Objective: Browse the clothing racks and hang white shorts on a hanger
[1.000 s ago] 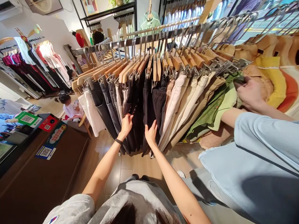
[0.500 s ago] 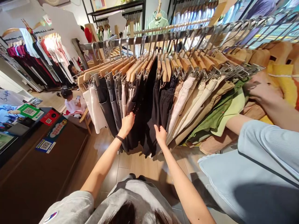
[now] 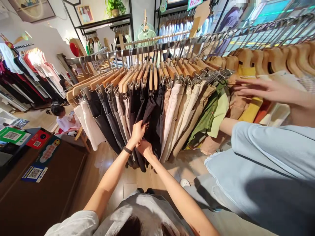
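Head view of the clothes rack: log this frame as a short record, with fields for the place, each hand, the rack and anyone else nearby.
Place: clothing shop
Left hand: gripping black trousers, black wristband on the wrist
Right hand: on the same trousers, just below the left hand
Rack: trousers on wooden hangers along a metal rail
Other person: light blue top, hand above a yellow garment

We find the black trousers (image 3: 151, 113) hanging on wooden clip hangers (image 3: 137, 77) below the metal rail (image 3: 128, 52), our left hand (image 3: 137, 132) gripping the fabric, our right hand (image 3: 145, 148) touching it just below.
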{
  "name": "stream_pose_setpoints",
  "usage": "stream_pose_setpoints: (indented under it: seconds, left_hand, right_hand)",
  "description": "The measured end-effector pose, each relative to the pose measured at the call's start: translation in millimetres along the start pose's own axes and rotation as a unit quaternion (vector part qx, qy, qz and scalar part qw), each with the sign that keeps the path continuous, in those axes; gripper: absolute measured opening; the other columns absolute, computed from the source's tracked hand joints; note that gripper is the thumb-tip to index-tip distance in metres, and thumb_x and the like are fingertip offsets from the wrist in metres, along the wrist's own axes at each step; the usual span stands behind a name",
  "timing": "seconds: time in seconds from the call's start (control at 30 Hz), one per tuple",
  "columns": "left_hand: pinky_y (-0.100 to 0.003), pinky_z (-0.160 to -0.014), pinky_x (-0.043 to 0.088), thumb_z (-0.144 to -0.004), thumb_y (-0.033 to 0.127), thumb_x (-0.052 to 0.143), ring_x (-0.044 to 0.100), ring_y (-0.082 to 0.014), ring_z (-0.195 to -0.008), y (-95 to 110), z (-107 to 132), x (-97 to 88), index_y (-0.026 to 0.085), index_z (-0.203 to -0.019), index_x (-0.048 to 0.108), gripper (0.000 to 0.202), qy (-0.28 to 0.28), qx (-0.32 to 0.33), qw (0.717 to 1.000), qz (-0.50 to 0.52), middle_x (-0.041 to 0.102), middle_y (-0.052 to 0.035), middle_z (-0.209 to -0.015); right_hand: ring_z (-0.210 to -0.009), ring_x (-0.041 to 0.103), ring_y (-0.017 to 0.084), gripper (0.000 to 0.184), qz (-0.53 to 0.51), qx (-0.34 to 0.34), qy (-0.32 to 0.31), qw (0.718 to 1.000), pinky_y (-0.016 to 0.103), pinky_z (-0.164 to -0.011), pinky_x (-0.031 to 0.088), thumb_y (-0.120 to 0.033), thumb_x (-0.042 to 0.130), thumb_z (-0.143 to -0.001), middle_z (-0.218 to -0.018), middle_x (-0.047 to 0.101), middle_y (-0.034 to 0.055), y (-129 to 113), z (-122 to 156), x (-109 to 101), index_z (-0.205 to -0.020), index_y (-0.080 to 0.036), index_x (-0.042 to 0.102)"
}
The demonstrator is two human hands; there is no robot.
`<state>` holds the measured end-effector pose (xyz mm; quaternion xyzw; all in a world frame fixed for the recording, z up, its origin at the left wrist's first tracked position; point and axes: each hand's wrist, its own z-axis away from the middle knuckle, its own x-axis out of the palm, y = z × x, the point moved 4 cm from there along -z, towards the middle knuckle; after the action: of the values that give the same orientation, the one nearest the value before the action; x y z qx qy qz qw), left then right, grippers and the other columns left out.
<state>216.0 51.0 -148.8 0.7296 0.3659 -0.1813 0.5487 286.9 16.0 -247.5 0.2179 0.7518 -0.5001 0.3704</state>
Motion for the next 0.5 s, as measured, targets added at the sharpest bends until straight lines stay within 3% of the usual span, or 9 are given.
stream_pose_setpoints:
  seconds: [0.03, 0.1, 0.17, 0.23, 0.3, 0.37, 0.43, 0.5]
  left_hand:
    - [-0.023, -0.055, 0.034, -0.092, 0.021, 0.055, 0.055, -0.0139, -0.059, -9, -1, -7.3, 0.016, -0.076, 0.06, 0.017, 0.007, 0.004, 0.999, 0.032, 0.062, -0.0015, -0.066]
    - [-0.022, -0.051, 0.03, -0.09, 0.025, 0.058, 0.046, -0.0113, -0.053, -24, -1, -22.2, 0.017, -0.068, 0.054, 0.025, 0.023, 0.003, 0.997, 0.068, 0.053, 0.0024, -0.057]
    - [-0.022, -0.049, 0.028, -0.09, 0.03, 0.059, 0.041, -0.0102, -0.052, -34, 2, -33.5, 0.018, -0.064, 0.051, 0.03, 0.037, 0.005, 0.997, 0.071, 0.047, 0.004, -0.054]
    - [-0.021, -0.051, 0.03, -0.092, 0.032, 0.056, 0.043, -0.01, -0.054, -39, 7, -38.6, 0.018, -0.072, 0.055, 0.025, 0.042, 0.023, 0.996, 0.071, 0.048, 0.004, -0.057]
    - [-0.019, -0.057, 0.037, -0.095, 0.031, 0.052, 0.051, -0.0106, -0.061, -42, 13, -39.9, 0.018, -0.096, 0.059, 0.016, 0.047, 0.045, 0.995, 0.081, 0.057, 0.0024, -0.069]
    - [-0.019, -0.066, 0.044, -0.096, 0.029, 0.049, 0.059, -0.0112, -0.072, -44, 19, -41.6, 0.018, -0.121, 0.05, 0.027, 0.063, 0.054, 0.993, 0.082, 0.064, -0.0016, -0.087]
    - [-0.021, -0.072, 0.047, -0.097, 0.026, 0.047, 0.064, -0.0124, -0.08, -44, 24, -44.7, 0.019, -0.128, 0.044, 0.032, 0.07, 0.053, 0.996, 0.034, 0.066, -0.0065, -0.101]
    - [-0.024, -0.074, 0.048, -0.097, 0.023, 0.044, 0.066, -0.0152, -0.083, -41, 27, -45.5, 0.02, -0.125, 0.051, 0.029, 0.036, 0.052, 0.995, -0.072, 0.066, -0.0098, -0.108]
  right_hand:
    - [-0.084, 0.064, 0.02, 0.03, -0.005, 0.005, 0.027, 1.0, 0.029, -0.078, 0.048, -0.032, 0.045, -0.095, -0.087, 0.069, 0.0098, 5, 1, -12, -0.085, -0.018, 0.069]
    - [-0.102, 0.061, 0.02, 0.038, -0.029, 0.026, 0.142, 0.989, 0.032, -0.093, 0.046, -0.036, 0.034, -0.1, -0.103, 0.065, 0.0127, 15, -1, -40, -0.101, -0.016, 0.066]
    - [-0.118, 0.053, 0.022, 0.039, -0.055, 0.048, 0.284, 0.956, 0.037, -0.104, 0.042, -0.04, 0.036, -0.1, -0.119, 0.057, 0.0157, 26, -5, -67, -0.12, -0.015, 0.058]
    - [-0.127, 0.045, 0.025, 0.049, -0.054, 0.061, 0.371, 0.925, 0.042, -0.109, 0.039, -0.043, 0.044, -0.097, -0.13, 0.049, 0.0173, 34, -10, -84, -0.136, -0.014, 0.046]
    - [-0.13, 0.041, 0.029, 0.059, -0.026, 0.08, 0.388, 0.918, 0.047, -0.11, 0.036, -0.044, 0.049, -0.095, -0.134, 0.044, 0.0181, 42, -17, -90, -0.144, -0.015, 0.037]
    - [-0.126, 0.042, 0.03, 0.058, -0.003, 0.104, 0.397, 0.912, 0.049, -0.107, 0.037, -0.043, 0.052, -0.093, -0.13, 0.044, 0.0178, 51, -18, -93, -0.143, -0.016, 0.04]
    - [-0.122, 0.044, 0.03, 0.052, 0.005, 0.116, 0.409, 0.905, 0.049, -0.104, 0.039, -0.042, 0.055, -0.091, -0.126, 0.045, 0.0164, 60, -17, -96, -0.137, -0.018, 0.047]
    - [-0.117, 0.047, 0.028, 0.043, -0.01, 0.121, 0.416, 0.901, 0.045, -0.101, 0.041, -0.04, 0.056, -0.09, -0.122, 0.046, 0.0151, 68, -16, -99, -0.127, -0.018, 0.053]
